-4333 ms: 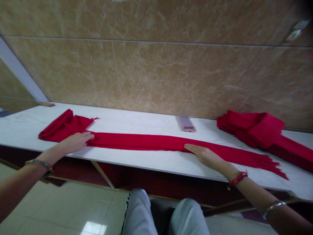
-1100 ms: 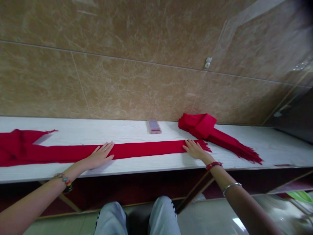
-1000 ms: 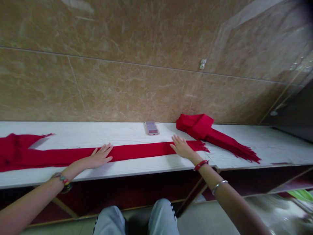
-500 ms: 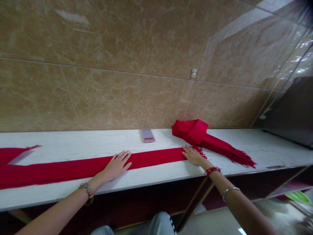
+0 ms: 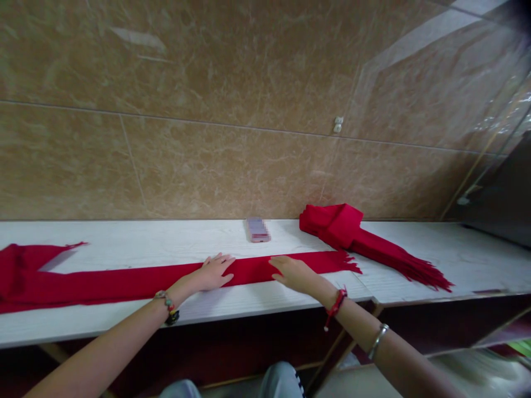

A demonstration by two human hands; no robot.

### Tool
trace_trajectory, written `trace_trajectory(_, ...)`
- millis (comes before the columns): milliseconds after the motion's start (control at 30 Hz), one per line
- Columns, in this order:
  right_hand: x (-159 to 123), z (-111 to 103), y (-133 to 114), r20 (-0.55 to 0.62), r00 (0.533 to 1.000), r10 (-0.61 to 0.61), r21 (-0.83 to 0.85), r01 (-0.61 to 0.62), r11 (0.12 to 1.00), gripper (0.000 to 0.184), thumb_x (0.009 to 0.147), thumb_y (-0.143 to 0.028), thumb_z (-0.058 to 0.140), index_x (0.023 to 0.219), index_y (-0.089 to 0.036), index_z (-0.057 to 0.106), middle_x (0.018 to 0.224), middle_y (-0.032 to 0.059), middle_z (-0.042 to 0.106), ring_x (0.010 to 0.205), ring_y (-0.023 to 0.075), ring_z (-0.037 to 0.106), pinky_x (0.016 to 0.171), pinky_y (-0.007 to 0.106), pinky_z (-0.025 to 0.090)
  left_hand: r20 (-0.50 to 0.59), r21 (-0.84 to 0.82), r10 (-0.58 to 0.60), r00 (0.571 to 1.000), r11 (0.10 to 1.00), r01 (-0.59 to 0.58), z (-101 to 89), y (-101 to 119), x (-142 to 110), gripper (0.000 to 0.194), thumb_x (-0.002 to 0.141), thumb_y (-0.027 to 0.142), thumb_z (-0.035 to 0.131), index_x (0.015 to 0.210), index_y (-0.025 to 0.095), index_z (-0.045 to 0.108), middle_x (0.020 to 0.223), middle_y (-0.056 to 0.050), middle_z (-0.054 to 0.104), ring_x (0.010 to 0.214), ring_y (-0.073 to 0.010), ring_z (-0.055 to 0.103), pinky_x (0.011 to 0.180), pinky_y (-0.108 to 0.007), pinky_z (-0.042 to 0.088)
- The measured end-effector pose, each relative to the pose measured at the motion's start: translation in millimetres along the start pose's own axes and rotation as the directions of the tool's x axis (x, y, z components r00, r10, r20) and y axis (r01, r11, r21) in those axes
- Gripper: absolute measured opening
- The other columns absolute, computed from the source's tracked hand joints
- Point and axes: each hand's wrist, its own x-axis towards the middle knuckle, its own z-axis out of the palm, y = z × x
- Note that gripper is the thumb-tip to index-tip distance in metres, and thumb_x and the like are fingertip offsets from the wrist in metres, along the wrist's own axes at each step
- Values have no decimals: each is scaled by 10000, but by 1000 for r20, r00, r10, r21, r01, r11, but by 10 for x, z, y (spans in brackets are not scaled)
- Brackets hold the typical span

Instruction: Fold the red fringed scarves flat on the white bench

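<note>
A long red scarf [image 5: 124, 281] lies stretched along the white table [image 5: 136, 245], its fringed end [image 5: 346, 264] to the right and a bunched part at the far left [image 5: 20, 270]. My left hand [image 5: 213, 272] rests flat on the scarf near its middle, fingers spread. My right hand [image 5: 292, 273] lies flat on the scarf a short way to the right, fingers out. Neither hand grips anything.
A second red scarf [image 5: 348, 229], folded with a fringed tail, lies at the back right. A small phone-like object [image 5: 258, 229] sits by the wall. A brown marble wall [image 5: 249, 110] backs the table. My knees show below the table's front edge.
My right hand slid left along the scarf from its fringed end toward the middle. My left hand shifted slightly right. The two hands are now close together.
</note>
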Motion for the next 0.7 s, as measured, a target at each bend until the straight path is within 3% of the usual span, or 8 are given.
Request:
trace_trajectory(133,107,-31,-264,58,992,-116,1,116,993,314,827,-138,458,1132,-137,531,1067,111,609,967,198,566,743,282,489,-39,-81,170,985,982,-173,-166,-20,249,480,795,339,448,1229,139,493,1222,-129,527,1087,-215,498,930,-298,356)
trace_trajectory(233,62,-32,-298,86,988,-129,-108,138,985,327,820,-53,424,1126,-121,518,963,114,625,855,193,591,650,275,495,24,-151,142,990,979,-137,-284,9,459,412,782,337,461,1121,131,573,1058,-104,618,903,-193,567,788,-254,415)
trace_trajectory(367,-21,-41,-288,85,991,-99,-229,116,967,377,828,-49,426,1199,-111,452,940,124,624,793,193,596,591,265,492,141,-197,124,982,976,-95,-386,147,690,313,754,321,485,962,137,629,842,-49,655,712,-160,556,613,-222,399)
trace_trajectory(600,-182,-96,-172,61,998,-28,-234,42,971,319,825,-23,419,1118,-121,501,963,111,620,864,187,588,701,278,496,163,-195,194,967,967,-161,-386,524,992,279,724,287,524,925,129,635,738,-23,637,606,-125,510,554,-210,359)
trace_trajectory(700,-273,-108,-121,42,998,-39,-233,48,971,283,825,-14,409,1053,-134,526,972,96,607,876,178,577,728,278,489,187,-176,227,956,965,-194,-387,652,1107,236,710,305,543,812,123,655,648,-16,613,550,-123,470,539,-225,342)
